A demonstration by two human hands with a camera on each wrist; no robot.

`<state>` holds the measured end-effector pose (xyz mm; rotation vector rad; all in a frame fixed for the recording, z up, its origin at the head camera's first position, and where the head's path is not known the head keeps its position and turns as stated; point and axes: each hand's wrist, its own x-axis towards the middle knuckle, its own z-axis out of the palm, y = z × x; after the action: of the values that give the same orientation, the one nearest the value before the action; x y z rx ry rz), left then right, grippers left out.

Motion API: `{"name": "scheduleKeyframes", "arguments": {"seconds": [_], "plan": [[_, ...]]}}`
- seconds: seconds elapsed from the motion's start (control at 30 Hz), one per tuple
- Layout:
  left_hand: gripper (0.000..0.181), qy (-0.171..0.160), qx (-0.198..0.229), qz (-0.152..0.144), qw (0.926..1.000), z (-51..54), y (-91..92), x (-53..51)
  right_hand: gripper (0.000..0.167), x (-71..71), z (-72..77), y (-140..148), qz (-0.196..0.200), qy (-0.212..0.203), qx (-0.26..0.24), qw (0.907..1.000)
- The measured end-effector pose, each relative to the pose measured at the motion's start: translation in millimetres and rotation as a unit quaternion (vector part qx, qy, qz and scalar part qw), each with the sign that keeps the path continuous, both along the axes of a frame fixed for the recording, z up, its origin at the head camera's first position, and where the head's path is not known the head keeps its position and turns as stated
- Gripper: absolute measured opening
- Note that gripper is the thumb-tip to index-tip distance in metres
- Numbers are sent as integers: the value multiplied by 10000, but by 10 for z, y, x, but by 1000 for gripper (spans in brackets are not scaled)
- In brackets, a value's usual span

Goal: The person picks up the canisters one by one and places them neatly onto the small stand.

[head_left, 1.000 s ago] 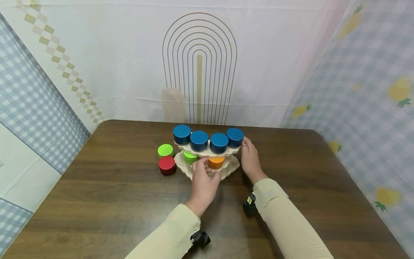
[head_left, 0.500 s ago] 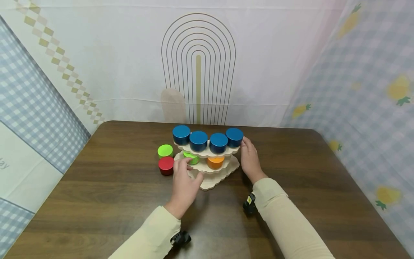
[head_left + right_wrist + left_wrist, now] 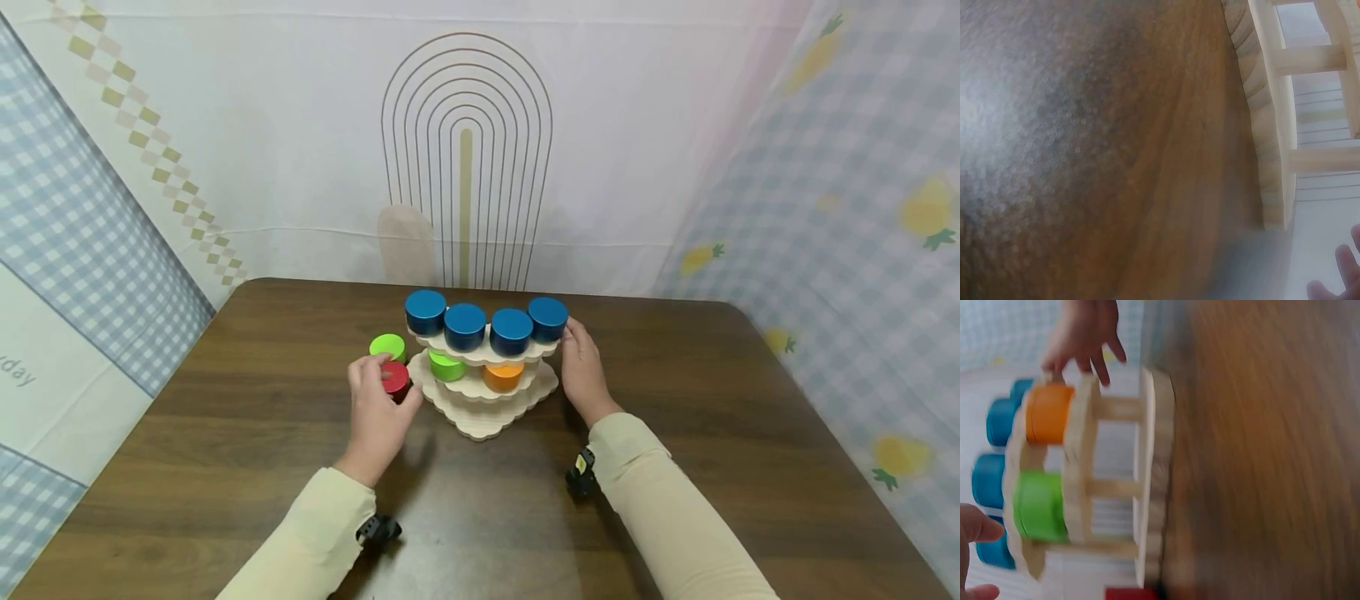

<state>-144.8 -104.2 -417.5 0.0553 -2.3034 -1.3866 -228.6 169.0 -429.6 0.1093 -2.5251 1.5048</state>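
A three-tier wooden stand (image 3: 480, 418) with scalloped edges stands on the table. Blue cylinders (image 3: 465, 327) sit along its top tier; a green cylinder (image 3: 447, 367) and an orange cylinder (image 3: 503, 377) occupy the middle tier. Left of the stand, a red cylinder (image 3: 395, 378) is on the table, partly covered by my left hand (image 3: 377, 419). That hand's thumb and fingers are spread about the red cylinder; contact is not clear. My right hand (image 3: 585, 372) is at the stand's right side, beside the top tier, its fingers extended in the left wrist view.
Another green cylinder (image 3: 387, 347) lies just behind the red one. The brown wooden table (image 3: 675, 383) extends around the stand, with a patterned cloth (image 3: 315, 150) hanging behind it. Both wrists carry a small black camera (image 3: 380, 530).
My left hand has moved left from the front of the stand to the red cylinder, its fingers spreading. The right hand has stayed at the stand's right side.
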Motion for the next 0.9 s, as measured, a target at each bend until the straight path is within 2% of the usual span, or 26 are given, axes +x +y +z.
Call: {"name": "scheduleKeyframes", "arguments": {"seconds": [0.2,0.43,0.63,0.9], "plan": [[64,-679,1,213,9975,-54,-172,-111,49,-2,-9,10,29,38,-40,10000],[72,-1148,-97,117,9933,-97,-272,-211,47,-7,-8,16,53,105,-116,9999],[80,-1757,-247,20,9841,-172,-339,-283,47,-8,-12,12,52,106,-85,9999],[85,-2132,-240,-3,9767,-265,-392,-362,47,-3,-10,4,47,77,-148,9998]]}}
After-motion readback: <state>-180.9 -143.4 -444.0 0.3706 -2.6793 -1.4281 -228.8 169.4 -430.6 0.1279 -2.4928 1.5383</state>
